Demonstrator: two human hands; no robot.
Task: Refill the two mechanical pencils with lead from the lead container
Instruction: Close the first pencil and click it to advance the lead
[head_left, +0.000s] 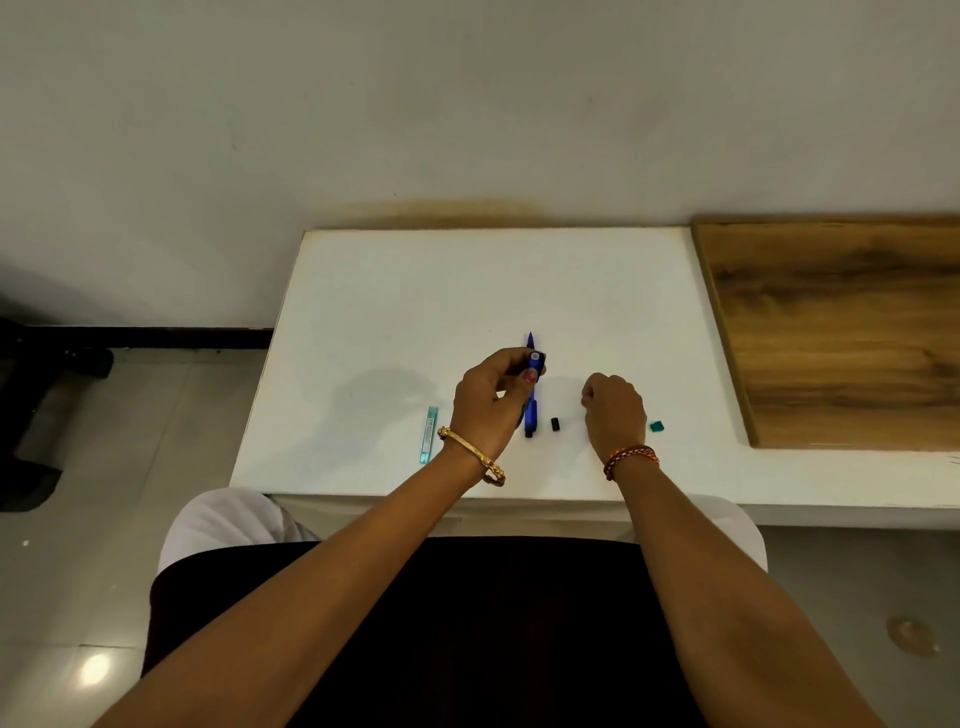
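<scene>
Left hand (488, 400) grips a blue pencil (535, 359), open end up for loading; right hand (613, 405) beside it curled, lead unseen; second pencil (530, 415) lies below the grip.

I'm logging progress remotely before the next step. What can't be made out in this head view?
- Right hand: fingers curl away from the camera; any lead they hold is hidden or too small.
- Held blue pencil: left hand covers its barrel.
- Lead container: contents too small to see.
- Pencil on the table: partly hidden by the left hand.
</scene>
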